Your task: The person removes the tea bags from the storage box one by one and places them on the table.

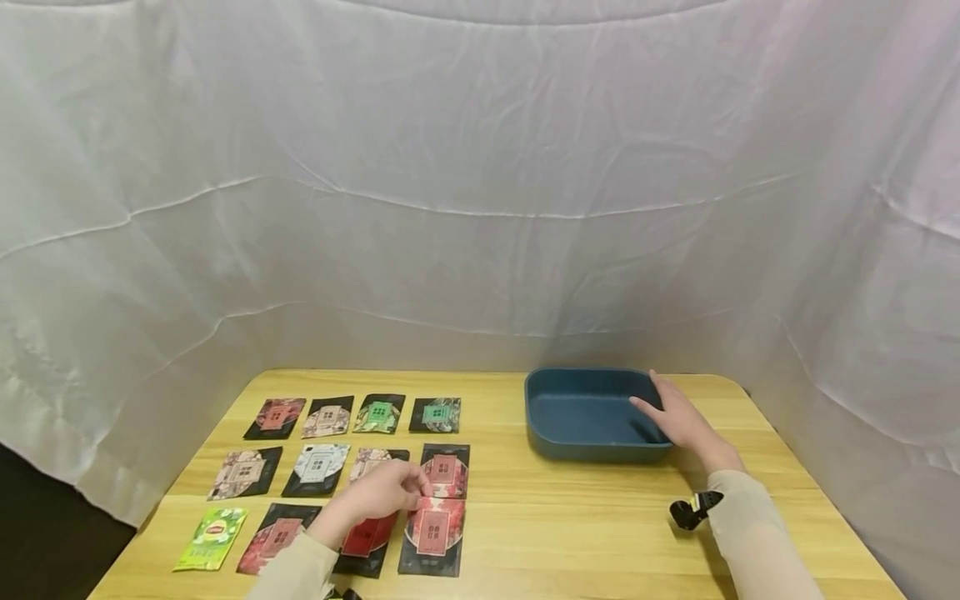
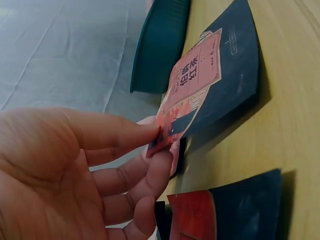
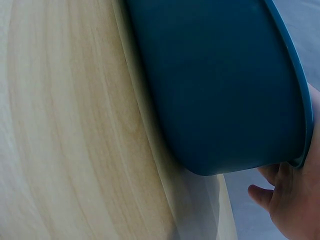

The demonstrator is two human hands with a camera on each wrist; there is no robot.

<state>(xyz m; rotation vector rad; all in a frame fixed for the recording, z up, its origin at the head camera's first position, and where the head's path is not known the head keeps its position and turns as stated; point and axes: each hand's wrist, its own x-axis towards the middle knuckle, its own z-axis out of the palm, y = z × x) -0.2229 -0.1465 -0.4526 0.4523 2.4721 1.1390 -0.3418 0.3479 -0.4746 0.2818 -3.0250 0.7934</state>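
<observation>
My left hand (image 1: 381,490) pinches the top edge of a red and black tea packet (image 1: 433,537) at the front right of the packets. In the left wrist view, thumb and fingertips hold that packet (image 2: 200,77) by its red end, tilted up off the table. Below it lies another red and black packet (image 2: 200,212). My right hand (image 1: 684,427) grips the right side of a dark blue tub (image 1: 592,454), its thumb over the rim. Seen from the right wrist, the hand (image 3: 297,200) is at the corner of the tub (image 3: 225,95); some fingers are hidden.
Several tea packets lie in rows on the wooden table (image 1: 555,533), among them a green one (image 1: 211,540) at front left and a white and black one (image 1: 318,467) in the middle row. Grey-white curtains (image 1: 480,167) hang behind and at the sides.
</observation>
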